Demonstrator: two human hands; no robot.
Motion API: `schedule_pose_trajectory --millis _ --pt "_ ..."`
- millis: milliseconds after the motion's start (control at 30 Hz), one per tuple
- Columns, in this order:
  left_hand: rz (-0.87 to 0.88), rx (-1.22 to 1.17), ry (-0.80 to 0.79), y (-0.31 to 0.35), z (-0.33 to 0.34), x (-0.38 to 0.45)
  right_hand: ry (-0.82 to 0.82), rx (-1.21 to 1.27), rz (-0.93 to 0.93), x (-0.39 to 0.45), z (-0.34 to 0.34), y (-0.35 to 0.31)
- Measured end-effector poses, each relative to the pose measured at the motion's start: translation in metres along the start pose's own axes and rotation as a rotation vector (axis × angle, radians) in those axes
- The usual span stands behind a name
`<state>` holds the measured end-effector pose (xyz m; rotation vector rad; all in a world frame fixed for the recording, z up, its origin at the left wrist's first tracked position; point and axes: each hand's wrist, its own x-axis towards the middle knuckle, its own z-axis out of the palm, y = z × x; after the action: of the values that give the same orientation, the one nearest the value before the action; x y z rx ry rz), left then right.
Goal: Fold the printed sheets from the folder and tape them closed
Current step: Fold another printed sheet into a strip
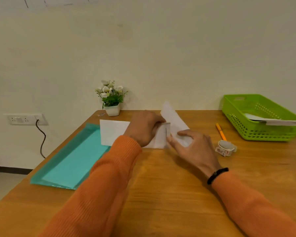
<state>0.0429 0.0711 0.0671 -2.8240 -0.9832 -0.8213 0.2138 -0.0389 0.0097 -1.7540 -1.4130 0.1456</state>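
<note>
Head view: white sheet [113,132] part-folded (right flap raised) between hands.

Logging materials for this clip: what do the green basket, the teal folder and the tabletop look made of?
Green basket: likely moulded plastic, with perforated walls and uniform bright colour.
Teal folder: seems thin translucent plastic, glossy, its paler inside showing through.
Tabletop: wood or wood-look laminate, with visible grain and a smooth satin sheen; which one is unclear.

Both arms wear long orange sleeves [109,177] of finely ribbed knit, the ribs running along the forearm and gathering into a snug cuff at each wrist. A thin black band [217,175] circles the right wrist just beyond the cuff. Both hands are bare.
</note>
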Motion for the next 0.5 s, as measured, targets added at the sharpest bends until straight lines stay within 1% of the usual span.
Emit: schedule_pose_trajectory --millis 100,200,333,433,500 --pt "-0.019 -0.056 0.125 0.01 0.029 -0.012 0.004 -0.087 -0.025 -0.004 0.009 0.0" --pt "-0.035 -0.064 0.21 0.018 0.044 -0.019 0.031 -0.12 0.003 -0.001 0.013 0.004" --pt "0.029 -0.033 0.282 0.02 0.05 -0.023 0.08 -0.121 0.002 0.005 0.014 0.008" --pt "0.04 -0.013 0.306 0.017 0.052 -0.026 0.103 -0.086 -0.032 0.006 0.017 0.012" --pt "0.017 0.011 0.301 0.015 0.052 -0.027 0.101 -0.05 -0.038 0.006 0.019 0.016"
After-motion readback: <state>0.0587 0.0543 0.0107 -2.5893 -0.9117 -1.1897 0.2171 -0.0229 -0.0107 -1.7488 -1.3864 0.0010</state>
